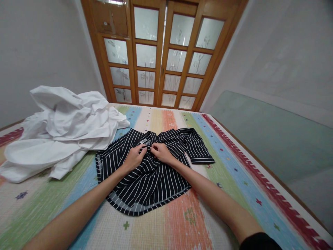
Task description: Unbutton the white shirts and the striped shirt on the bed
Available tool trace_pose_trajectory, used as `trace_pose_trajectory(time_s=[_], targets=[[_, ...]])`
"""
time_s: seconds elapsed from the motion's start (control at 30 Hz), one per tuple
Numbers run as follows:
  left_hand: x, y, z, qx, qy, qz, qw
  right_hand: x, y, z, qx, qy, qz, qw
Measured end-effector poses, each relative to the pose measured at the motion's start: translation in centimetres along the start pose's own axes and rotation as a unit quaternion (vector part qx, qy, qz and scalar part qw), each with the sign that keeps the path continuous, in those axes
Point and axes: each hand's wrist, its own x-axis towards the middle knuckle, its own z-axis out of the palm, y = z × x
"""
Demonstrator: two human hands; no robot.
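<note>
A black shirt with white stripes (153, 184) lies spread in front of me, its hem toward me and its collar end away. One sleeve stretches out to the right, and the cloth is bunched in the middle. Near the collar, my left hand (135, 158) pinches the striped fabric with bent fingers. My right hand (161, 152) grips the cloth close beside it, thumb and fingers together. Between and just above the fingertips shows a pale label or lining patch. The exact bit of fabric held is partly hidden by the fingers.
A crumpled heap of white cloth (70, 125) lies to the left, close to the shirt's left edge. Beneath everything is a colourful striped cover (171, 222). Wooden doors with glass panes (158, 52) stand beyond the far edge; a pale green panel (273, 128) leans at the right wall.
</note>
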Motion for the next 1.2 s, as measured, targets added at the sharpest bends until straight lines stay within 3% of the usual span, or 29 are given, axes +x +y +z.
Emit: trace_pose_trajectory(time_s=[0.1,0.23,0.37,0.43,0.5,0.6,0.67,0.73,0.83,0.9,1.07,1.13,1.2], targets=[[-0.3,0.6,0.2,-0.016,0.012,-0.011,1.0,0.0,0.2,0.4,-0.005,0.041,0.025,0.999],[-0.2,1.0,-0.5,-0.027,0.054,-0.05,0.997,0.4,0.6,0.0,0.15,0.106,0.105,0.977],[0.1,0.6,-1.8,-0.012,0.131,-0.064,0.989,1.1,0.7,-1.8,0.328,0.293,0.185,0.879],[0.2,0.4,-2.1,-0.005,0.168,-0.056,0.984,1.2,0.3,-2.7,0.364,0.335,0.204,0.845],[0.2,0.3,-2.2,0.004,0.19,-0.043,0.981,0.8,-0.4,-3.3,0.367,0.285,0.201,0.862],[0.1,0.7,-2.0,0.024,0.197,-0.017,0.98,-0.2,-1.5,-3.1,0.282,0.116,0.185,0.934],[0.0,1.1,-1.8,0.04,0.195,0.007,0.98,-0.7,-2.1,-2.6,0.186,0.036,0.168,0.967],[-0.1,1.5,-1.8,0.057,0.195,0.037,0.979,-0.8,-2.3,-2.1,0.113,-0.012,0.159,0.981],[-0.1,1.7,-1.9,0.086,0.191,0.088,0.974,-0.2,-2.1,-1.6,0.08,-0.07,0.172,0.979],[-0.1,1.7,-2.2,0.108,0.186,0.123,0.969,0.4,-1.6,-1.3,0.102,-0.068,0.172,0.977],[0.1,1.7,-2.7,0.208,0.22,0.245,0.921,1.5,-0.5,-0.3,0.241,0.031,0.134,0.961],[0.2,1.7,-2.3,0.256,0.158,0.283,0.911,1.6,-0.3,0.1,0.275,0.053,0.118,0.953],[0.2,1.5,-1.4,0.266,0.083,0.279,0.919,1.5,-0.1,0.4,0.295,0.06,0.099,0.948]])
